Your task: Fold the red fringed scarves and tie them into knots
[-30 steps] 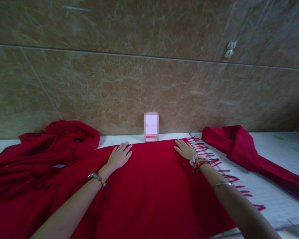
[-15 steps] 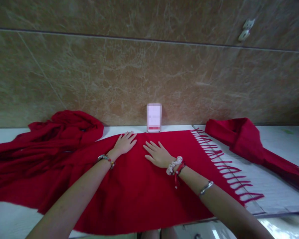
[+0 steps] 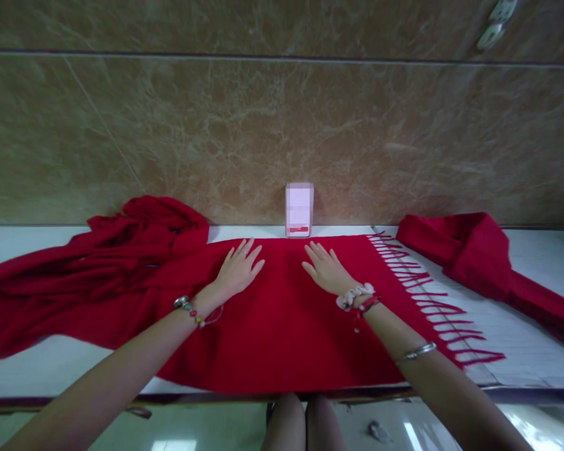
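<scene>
A red scarf (image 3: 282, 326) lies spread over a white table, its fringe (image 3: 432, 300) fanned out along the right end. My left hand (image 3: 237, 269) rests on its upper left part, fingers spread and palm down. My right hand (image 3: 326, 266) lies flat on the cloth near the far edge, fingers apart, to the right of the left one. Neither hand grips the fabric. On the left the scarf runs into a bunched, wrinkled heap (image 3: 164, 228).
A phone (image 3: 299, 210) leans upright against the brown marbled wall (image 3: 244, 144), behind the scarf. Another folded red cloth (image 3: 474, 250) lies at right on the white table (image 3: 540, 250). A white fixture (image 3: 496, 28) is on the wall, and the table's front edge (image 3: 531, 394) runs below.
My right hand has slid to the right and toward the far edge, widening the space between my hands. The scarf's near edge has drawn back from me, and the view has shifted slightly.
</scene>
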Available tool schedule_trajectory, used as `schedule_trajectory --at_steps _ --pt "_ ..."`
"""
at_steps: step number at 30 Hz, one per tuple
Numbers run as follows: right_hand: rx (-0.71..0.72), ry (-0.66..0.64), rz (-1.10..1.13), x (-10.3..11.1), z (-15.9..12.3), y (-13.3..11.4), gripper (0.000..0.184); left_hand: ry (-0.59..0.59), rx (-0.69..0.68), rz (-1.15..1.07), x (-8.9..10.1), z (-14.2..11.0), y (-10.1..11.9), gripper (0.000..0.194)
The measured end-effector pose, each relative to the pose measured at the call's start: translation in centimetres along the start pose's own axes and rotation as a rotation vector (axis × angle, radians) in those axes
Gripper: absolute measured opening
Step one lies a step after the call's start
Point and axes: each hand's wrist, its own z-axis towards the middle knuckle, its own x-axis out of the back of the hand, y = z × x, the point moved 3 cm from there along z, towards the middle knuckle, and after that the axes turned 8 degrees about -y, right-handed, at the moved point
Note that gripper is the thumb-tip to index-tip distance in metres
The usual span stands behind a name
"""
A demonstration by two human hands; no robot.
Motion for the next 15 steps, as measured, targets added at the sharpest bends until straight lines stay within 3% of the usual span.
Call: schedule_trajectory --at_steps 4,7,10,15 --pt "0.17 -0.008 0.034 -1.4 0.4 -6.5 0.055 -0.161 -0.015 -0.005 -1.3 -2.5 0.0 0.051" --pt "0.205 -0.024 0.018 -2.4 -0.1 -7.2 0.052 -0.17 -0.021 0.011 -1.6 -2.8 -0.2 0.051" --pt "0.114 -0.037 -0.033 -2.5 -1.5 -3.1 0.051 -0.166 -0.024 0.001 -1.7 -2.5 -0.3 0.051" --pt "-0.193 -0.021 -0.127 -1.6 -5.4 9.3 0.05 -0.122 -0.045 -0.041 -2.2 -2.4 -0.6 0.051"
